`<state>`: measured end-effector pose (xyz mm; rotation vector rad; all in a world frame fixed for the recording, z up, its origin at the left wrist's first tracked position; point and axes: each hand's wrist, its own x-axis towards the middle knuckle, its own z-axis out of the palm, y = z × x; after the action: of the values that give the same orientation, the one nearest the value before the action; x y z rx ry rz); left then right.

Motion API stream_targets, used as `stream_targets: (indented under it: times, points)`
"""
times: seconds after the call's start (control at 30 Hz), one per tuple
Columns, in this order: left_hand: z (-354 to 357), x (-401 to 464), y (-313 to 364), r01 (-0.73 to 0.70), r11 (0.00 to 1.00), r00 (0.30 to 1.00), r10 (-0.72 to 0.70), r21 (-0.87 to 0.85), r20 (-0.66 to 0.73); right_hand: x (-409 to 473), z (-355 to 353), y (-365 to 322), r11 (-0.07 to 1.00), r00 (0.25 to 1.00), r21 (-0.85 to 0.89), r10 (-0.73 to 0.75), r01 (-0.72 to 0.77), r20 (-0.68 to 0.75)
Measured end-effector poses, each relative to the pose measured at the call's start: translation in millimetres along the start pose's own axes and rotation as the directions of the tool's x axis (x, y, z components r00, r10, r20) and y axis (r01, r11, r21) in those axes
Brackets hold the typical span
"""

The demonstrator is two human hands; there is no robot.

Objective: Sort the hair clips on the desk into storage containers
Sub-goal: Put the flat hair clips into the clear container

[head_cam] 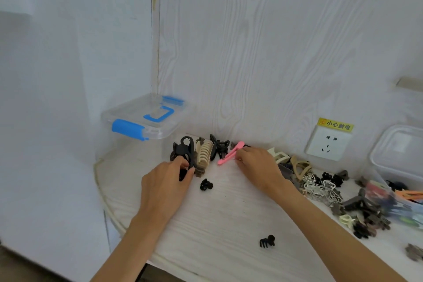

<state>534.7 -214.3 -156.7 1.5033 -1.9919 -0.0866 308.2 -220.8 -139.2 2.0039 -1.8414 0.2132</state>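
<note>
A small black claw clip [267,241] lies nearest on the desk [217,224]. Farther, my left hand [164,181] curls around a large black claw clip [185,152]. My right hand [256,167] pinches a slim pink clip [227,156]. A beige toothed clip [204,154] stands between them. Far left sits a lidded clear container [146,117].

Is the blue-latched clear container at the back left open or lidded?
Lidded. The clear container has its lid on, blue handle flat on top, blue latch down at the front.

Wall socket [327,145], yellow label [335,124].
</note>
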Motion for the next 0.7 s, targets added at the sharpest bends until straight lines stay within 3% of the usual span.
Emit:
stream_targets:
  times: [0.1, 0.23, 0.3, 0.43, 0.57, 0.7]
  points:
    - [3.2, 0.6, -2.4, 0.005, 1.000, 1.000, -0.005, -0.023, -0.002, 8.6, 8.1, 0.8, 0.996, 0.996, -0.018, -0.082, 0.082, -0.018]
    - [8.6, 1.9, -7.1, 0.007, 1.000, 1.000, -0.007, -0.028, 0.002, 19.6, 17.4, 3.6, 0.998, 0.997, 0.040, -0.058, 0.056, 0.054]
    - [5.6, 1.7, -5.2, 0.032, 0.996, 0.997, -0.037, -0.078, -0.066, 20.0, 13.2, 4.9, 0.997, 0.996, 0.032, -0.069, 0.068, 0.055]
    - [-7.6, -2.5, 2.2, 0.076, 0.956, 0.953, -0.153, -0.283, -0.261, 16.2, 3.8, 10.2, 0.964, 0.979, -0.169, -0.206, 0.203, 0.001]
    - [-6.7, -0.4, -4.2, 0.171, 0.883, 0.910, -0.312, -0.437, -0.273, 4.4, 4.9, 13.9, 0.909, 0.944, -0.257, -0.311, 0.329, 0.109]
    - [-4.0, 1.9, -7.5, 0.221, 0.859, 0.912, -0.350, -0.462, -0.215, -13.5, -11.3, 12.8, 0.956, 0.945, -0.146, -0.278, 0.255, -0.171]
